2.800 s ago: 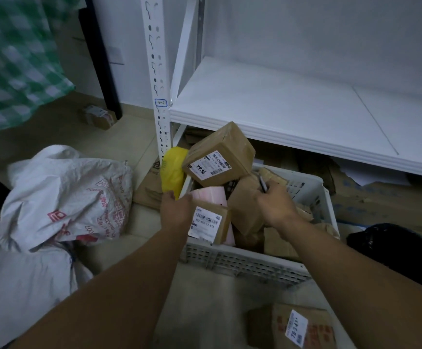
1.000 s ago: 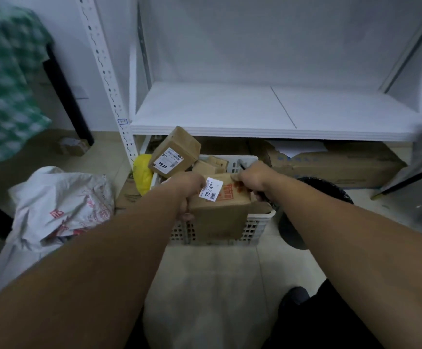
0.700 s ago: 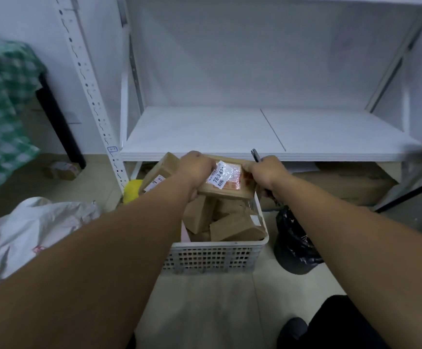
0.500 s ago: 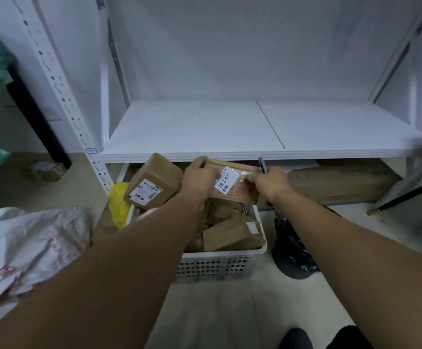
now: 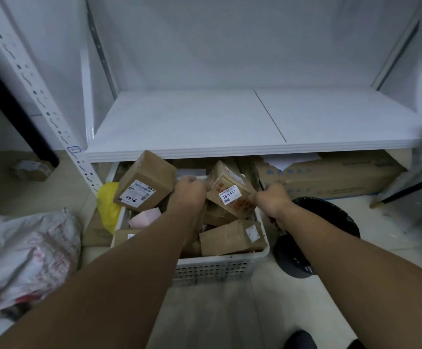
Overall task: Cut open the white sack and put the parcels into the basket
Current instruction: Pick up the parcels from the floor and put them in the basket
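Observation:
The white slotted basket point(image 5: 217, 267) stands on the floor under the shelf, piled with several brown parcels. My left hand point(image 5: 188, 195) and my right hand point(image 5: 272, 200) grip the two ends of a brown parcel point(image 5: 232, 197) with a white "78-3-42" label, tilted on top of the pile. A larger brown box point(image 5: 147, 182) marked 7436 leans on the basket's far left corner. A pink parcel point(image 5: 145, 217) lies below it. The crumpled white sack point(image 5: 23, 255) with red print lies on the floor at the left.
A white metal shelf point(image 5: 230, 122) hangs just above the basket, its perforated upright point(image 5: 41, 107) at the left. A yellow bag point(image 5: 108, 202) sits beside the basket's left side, a black-lined bin point(image 5: 325, 222) right of it. Flat cardboard cartons point(image 5: 330, 177) lie under the shelf.
Both hands have brought the labelled parcel down from shelf-edge height onto the pile in the basket, tilting it. The view has shifted slightly left and closer.

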